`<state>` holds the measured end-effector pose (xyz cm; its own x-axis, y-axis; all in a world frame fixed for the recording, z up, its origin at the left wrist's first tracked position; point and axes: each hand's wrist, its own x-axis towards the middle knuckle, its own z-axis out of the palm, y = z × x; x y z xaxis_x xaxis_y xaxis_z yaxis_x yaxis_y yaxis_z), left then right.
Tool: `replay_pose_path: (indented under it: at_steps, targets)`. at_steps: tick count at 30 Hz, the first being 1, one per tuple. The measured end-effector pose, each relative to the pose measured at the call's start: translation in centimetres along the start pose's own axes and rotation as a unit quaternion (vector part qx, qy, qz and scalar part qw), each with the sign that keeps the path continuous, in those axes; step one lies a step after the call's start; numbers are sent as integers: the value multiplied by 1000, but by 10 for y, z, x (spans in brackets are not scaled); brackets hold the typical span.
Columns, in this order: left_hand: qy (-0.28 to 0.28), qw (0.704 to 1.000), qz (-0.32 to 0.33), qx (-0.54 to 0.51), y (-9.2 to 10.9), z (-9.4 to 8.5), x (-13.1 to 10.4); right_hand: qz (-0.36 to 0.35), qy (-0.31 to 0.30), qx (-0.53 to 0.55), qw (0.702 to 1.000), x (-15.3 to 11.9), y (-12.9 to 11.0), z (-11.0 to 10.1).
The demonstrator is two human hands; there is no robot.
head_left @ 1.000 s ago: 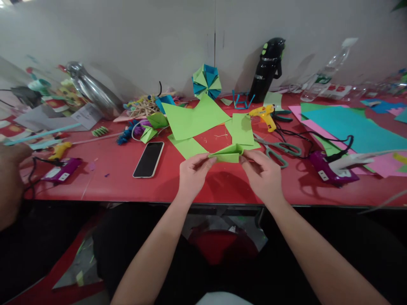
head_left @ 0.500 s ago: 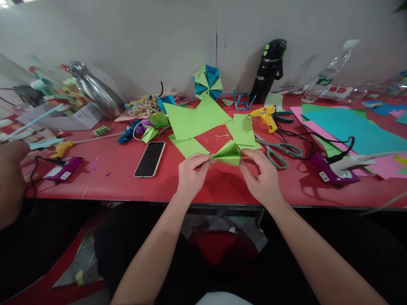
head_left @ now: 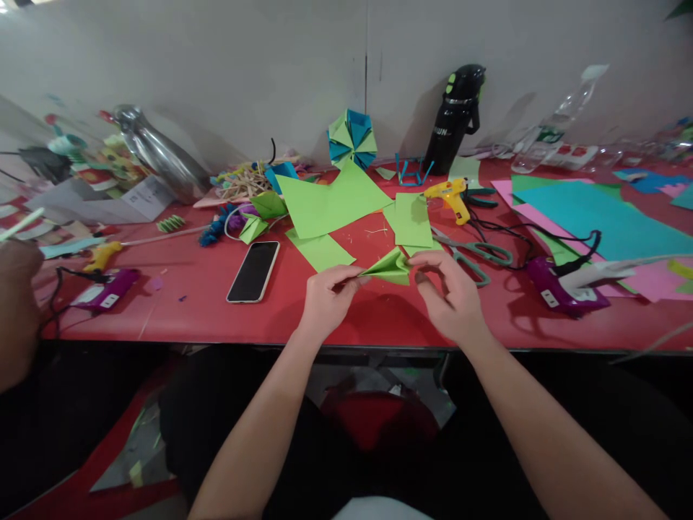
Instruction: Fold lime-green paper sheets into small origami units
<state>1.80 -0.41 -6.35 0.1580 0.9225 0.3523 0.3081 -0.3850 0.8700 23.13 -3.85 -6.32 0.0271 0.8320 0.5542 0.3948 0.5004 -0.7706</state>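
Observation:
Just above the table's front edge, a folded piece of light green paper [head_left: 388,266] is held between my hands. My left hand [head_left: 329,295] pinches its pointed left end between thumb and fingers. At the other end, my right hand [head_left: 447,292] has its curled fingers on the upper right edge, where the folds look bent; its thumb sits lower, with a gap to the index finger. Behind the folded piece lie a large green sheet [head_left: 333,202] and a smaller green piece [head_left: 412,222]. Grey-handled scissors [head_left: 487,253] rest beyond my right hand, partly covered by it.
A phone [head_left: 253,273] lies left of my hands. Right are a yellow glue gun [head_left: 452,198], cables, a purple power socket [head_left: 563,289] and coloured sheets [head_left: 590,217]. Behind stand a paper ball [head_left: 351,139] and a black bottle [head_left: 455,119]. Another person's hand [head_left: 19,303] is far left.
The folded paper has tilted slightly and its right side is now more bent under my right hand's fingers. The other person's hand has shifted, with its light stick moved left.

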Motion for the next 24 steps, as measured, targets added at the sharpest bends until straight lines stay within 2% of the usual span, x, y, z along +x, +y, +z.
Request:
replay_pose_path:
  at_steps: [4,7,9,13,17,21,24]
  targets:
    - [14,990,-84,-110,-2,1,1,45,4,82,996,3,-1,-3]
    - [12,972,-116,-203,-8,1,3,61,-2,71,996,5,-2,-10]
    - [0,966,-125,-225,-11,0,5,75,-16,60,995,6,-1,-14]
    - [-60,971,-118,-198,-11,-5,6,133,-76,119,981,7,3,-19]
    - [-116,974,-114,-159,-5,-8,6,208,-147,222,941,6,4,-20]
    - [-127,972,-116,-160,-1,-9,6,239,-156,221,933,5,3,-20]
    - [-132,970,-123,-160,-1,-9,6,237,-162,231,930,4,4,-19]
